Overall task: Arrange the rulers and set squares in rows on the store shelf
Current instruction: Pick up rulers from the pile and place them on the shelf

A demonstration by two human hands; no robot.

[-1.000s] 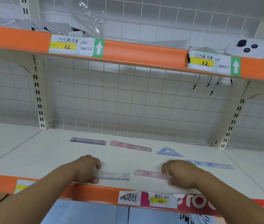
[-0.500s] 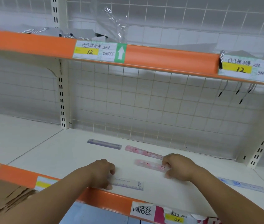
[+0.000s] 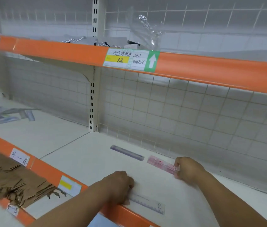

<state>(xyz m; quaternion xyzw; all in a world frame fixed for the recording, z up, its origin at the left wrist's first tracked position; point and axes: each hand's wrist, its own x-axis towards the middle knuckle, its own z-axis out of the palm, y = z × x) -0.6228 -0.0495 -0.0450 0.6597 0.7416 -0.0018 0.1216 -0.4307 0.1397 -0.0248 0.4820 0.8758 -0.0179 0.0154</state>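
While the left hand (image 3: 119, 187) grips the end of the clear ruler (image 3: 147, 204) just behind the orange shelf lip (image 3: 47, 173), the right hand (image 3: 188, 169) pinches the pink ruler (image 3: 160, 164) farther from that lip. Best slide it level with the purple ruler (image 3: 127, 152), farthest back.

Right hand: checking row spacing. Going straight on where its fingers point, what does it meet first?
The right hand pinches the pink ruler; beyond it, probably the purple ruler, though depth is unclear.
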